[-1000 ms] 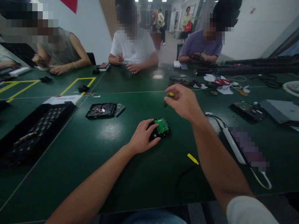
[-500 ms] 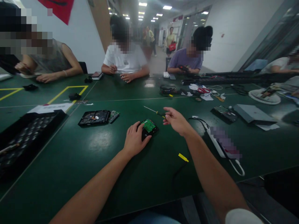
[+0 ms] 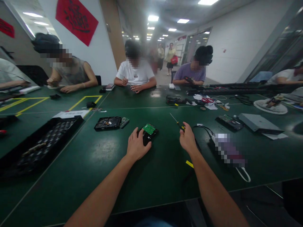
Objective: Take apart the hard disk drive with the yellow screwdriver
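My left hand grips the left side of a hard drive, its thumb at the near edge and its fingers over the left part. The drive lies on the green table with its green circuit board facing up. My right hand is closed round the handle of a screwdriver, to the right of the drive and apart from it. The screwdriver's thin shaft points up and to the left. Left of the drive lies an opened black drive, with a loose circuit board beside it.
A long black tray lies at left. On the right are a power bank-like white object with cables, another hard drive and a grey box. A yellow tag lies near my right forearm. People sit across the table.
My right hand has drawn back to the right, carrying the screwdriver away from the hard drive. My left hand stays on the drive. The view has shifted, showing more on the left.
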`<state>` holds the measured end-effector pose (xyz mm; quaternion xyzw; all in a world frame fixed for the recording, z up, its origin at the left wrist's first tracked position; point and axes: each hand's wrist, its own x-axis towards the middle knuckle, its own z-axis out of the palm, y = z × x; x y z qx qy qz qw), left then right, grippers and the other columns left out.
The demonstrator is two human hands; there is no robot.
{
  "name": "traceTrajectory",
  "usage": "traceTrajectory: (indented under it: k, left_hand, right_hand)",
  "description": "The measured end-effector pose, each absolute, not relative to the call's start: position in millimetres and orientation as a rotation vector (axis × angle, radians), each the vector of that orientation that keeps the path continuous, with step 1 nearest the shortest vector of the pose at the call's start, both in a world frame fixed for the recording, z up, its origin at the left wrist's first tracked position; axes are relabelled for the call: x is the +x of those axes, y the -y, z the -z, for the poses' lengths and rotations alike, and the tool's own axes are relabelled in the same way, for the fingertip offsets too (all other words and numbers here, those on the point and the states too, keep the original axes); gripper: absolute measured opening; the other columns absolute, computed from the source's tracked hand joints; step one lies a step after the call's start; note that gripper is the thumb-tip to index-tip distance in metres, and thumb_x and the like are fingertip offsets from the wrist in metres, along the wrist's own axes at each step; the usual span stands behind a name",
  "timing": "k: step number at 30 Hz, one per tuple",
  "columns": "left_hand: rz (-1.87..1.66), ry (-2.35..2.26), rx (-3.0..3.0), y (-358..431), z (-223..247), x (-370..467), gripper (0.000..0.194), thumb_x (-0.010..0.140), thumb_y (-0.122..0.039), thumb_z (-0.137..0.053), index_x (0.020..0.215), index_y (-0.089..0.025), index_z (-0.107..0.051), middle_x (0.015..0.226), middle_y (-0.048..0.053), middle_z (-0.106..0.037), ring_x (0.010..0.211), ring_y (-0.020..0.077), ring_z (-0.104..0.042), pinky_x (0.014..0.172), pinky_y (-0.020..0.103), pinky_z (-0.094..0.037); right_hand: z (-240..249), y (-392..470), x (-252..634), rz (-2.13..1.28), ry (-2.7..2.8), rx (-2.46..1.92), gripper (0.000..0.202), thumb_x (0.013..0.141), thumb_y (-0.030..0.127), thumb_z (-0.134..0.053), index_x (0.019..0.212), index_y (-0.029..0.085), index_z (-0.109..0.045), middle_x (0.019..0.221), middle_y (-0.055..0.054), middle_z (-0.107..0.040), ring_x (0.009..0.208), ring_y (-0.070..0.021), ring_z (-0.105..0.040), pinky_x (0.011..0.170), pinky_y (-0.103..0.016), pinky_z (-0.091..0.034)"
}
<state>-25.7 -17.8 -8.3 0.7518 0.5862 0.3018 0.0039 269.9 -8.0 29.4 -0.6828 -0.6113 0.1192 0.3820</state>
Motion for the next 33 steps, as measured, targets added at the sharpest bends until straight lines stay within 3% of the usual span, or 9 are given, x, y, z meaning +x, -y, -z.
traceTrajectory:
  k: [4, 7, 13, 18, 22, 28, 33]
  left_hand:
    - [-0.867, -1.908, 2.328, 31.3, 7.8, -28.7, 0.077, 0.083, -0.048, -0.069, 0.15, -0.021, -0.042, 0.153, 0.022, -0.039, 0.136, 0.043, -0.049, 0.108, 0.06, -0.044]
    - [-0.864, -2.016, 2.263, 37.3, 7.3, -27.6, 0.077, 0.085, -0.054, -0.066, 0.149, -0.018, -0.044, 0.148, 0.024, -0.043, 0.133, 0.0441, -0.049, 0.105, 0.061, -0.044]
    - [-0.989, -2.177, 2.112, 27.2, 3.2, -15.6, 0.085, 0.085, -0.069, -0.064, 0.145, -0.012, -0.046, 0.146, 0.03, -0.042, 0.129, 0.047, -0.05, 0.1, 0.064, -0.043]
    - [-0.97, -2.192, 2.025, 22.0, 1.5, -9.8, 0.088, 0.084, -0.073, -0.061, 0.147, -0.013, -0.044, 0.16, 0.028, -0.024, 0.14, 0.0478, -0.043, 0.109, 0.06, -0.04]
    - [-0.925, -2.163, 2.01, 29.3, 3.5, -13.1, 0.086, 0.085, -0.063, -0.065, 0.152, -0.016, -0.038, 0.165, 0.022, -0.016, 0.148, 0.0428, -0.036, 0.117, 0.049, -0.036]
    - [-0.912, -2.156, 1.992, 21.2, 5.5, -9.3, 0.088, 0.081, -0.055, -0.071, 0.152, -0.017, -0.036, 0.166, 0.023, -0.015, 0.146, 0.0456, -0.038, 0.114, 0.053, -0.038]
    - [-0.925, -2.142, 2.017, -0.1, 10.4, -5.5, 0.085, 0.08, -0.049, -0.072, 0.151, -0.017, -0.037, 0.163, 0.024, -0.021, 0.142, 0.0466, -0.04, 0.114, 0.056, -0.037]
  right_hand:
    - [-42.0, 16.2, 284.8, 0.208, 1.539, -1.972, 0.045, 0.097, 0.019, -0.042, 0.14, 0.016, -0.055, 0.131, -0.019, -0.059, 0.125, -0.0329, -0.055, 0.114, -0.054, -0.031]
    - [-47.2, 20.4, 297.8, 0.421, 1.312, -2.109, 0.042, 0.097, 0.019, -0.043, 0.136, 0.014, -0.058, 0.127, -0.02, -0.061, 0.126, -0.0356, -0.051, 0.116, -0.061, -0.019]
    - [-48.3, 18.3, 318.0, 0.35, 1.093, -2.276, 0.039, 0.097, 0.022, -0.044, 0.133, 0.016, -0.06, 0.134, -0.023, -0.058, 0.133, -0.0401, -0.044, 0.111, -0.066, -0.022]
    - [-49.2, 13.7, 329.1, 0.196, 1.045, -2.34, 0.042, 0.098, 0.027, -0.042, 0.137, 0.016, -0.057, 0.139, -0.026, -0.055, 0.136, -0.0436, -0.044, 0.106, -0.069, -0.029]
    - [-52.2, 11.7, 336.7, 0.073, 1.007, -2.377, 0.046, 0.099, 0.03, -0.039, 0.14, 0.015, -0.054, 0.144, -0.027, -0.052, 0.139, -0.0456, -0.042, 0.104, -0.067, -0.033]
    - [-53.5, 13.6, 321.5, 0.213, 1.119, -2.269, 0.047, 0.099, 0.031, -0.04, 0.141, 0.013, -0.054, 0.135, -0.027, -0.057, 0.133, -0.043, -0.049, 0.108, -0.065, -0.03]
    - [-39.1, 11.3, 284.1, 0.19, 1.454, -2.057, 0.047, 0.101, 0.03, -0.038, 0.14, 0.011, -0.055, 0.125, -0.022, -0.062, 0.122, -0.039, -0.055, 0.104, -0.057, -0.037]
